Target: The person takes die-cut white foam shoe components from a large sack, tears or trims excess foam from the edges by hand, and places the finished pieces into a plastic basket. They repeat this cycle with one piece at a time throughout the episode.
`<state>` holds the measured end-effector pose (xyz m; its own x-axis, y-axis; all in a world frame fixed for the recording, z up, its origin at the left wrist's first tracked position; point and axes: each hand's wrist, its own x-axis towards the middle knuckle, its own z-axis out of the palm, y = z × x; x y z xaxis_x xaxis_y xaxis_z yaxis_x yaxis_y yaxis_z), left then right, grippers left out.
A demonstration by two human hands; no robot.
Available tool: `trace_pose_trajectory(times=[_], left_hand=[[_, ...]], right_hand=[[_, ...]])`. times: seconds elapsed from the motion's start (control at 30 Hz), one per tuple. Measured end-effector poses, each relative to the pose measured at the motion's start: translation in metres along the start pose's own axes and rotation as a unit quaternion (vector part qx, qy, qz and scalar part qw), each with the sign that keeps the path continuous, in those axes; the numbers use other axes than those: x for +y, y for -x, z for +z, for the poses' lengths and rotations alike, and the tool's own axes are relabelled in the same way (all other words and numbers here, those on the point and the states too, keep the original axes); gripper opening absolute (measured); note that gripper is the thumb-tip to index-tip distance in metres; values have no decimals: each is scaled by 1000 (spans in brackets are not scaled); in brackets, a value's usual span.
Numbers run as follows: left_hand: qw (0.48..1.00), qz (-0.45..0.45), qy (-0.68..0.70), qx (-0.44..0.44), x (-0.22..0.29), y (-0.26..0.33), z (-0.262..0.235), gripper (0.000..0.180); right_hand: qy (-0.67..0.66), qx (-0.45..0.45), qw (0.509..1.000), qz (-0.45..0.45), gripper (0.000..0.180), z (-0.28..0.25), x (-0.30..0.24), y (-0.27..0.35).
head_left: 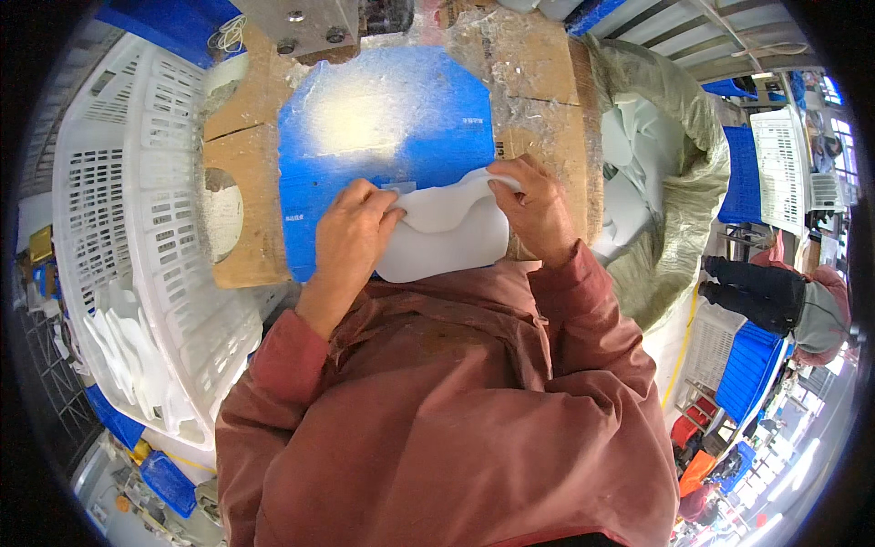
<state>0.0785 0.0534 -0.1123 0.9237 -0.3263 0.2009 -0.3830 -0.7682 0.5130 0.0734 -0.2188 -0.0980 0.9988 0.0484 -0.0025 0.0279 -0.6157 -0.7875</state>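
My left hand [351, 232] pinches the far left edge of a white, curved, soft-looking sheet piece [447, 248]. My right hand [538, 208] grips the far right corner of the same piece, thumb and fingers closed on its rolled rim. The piece hangs over the near edge of a blue board [392, 118], close to my body. Its upper edge is wavy and folded over; what it is made of I cannot tell. Whitish dust or residue covers the middle of the board.
Cardboard [542, 100] lies under the board. Beyond it stands a metal machine block [301, 23]. A white slotted crate [169, 182] with white pieces [123, 351] is at left. At right, a greenish sack [679, 219] holds white pieces [633, 164]. A person [807, 301] stands farther right.
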Motion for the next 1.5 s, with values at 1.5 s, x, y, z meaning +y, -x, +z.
trace_pose_trajectory(times=[1.5], left_hand=[[997, -32, 62, -38, 63, -34, 50, 25]], right_hand=[[-118, 116, 980, 107, 17, 7, 24, 23]])
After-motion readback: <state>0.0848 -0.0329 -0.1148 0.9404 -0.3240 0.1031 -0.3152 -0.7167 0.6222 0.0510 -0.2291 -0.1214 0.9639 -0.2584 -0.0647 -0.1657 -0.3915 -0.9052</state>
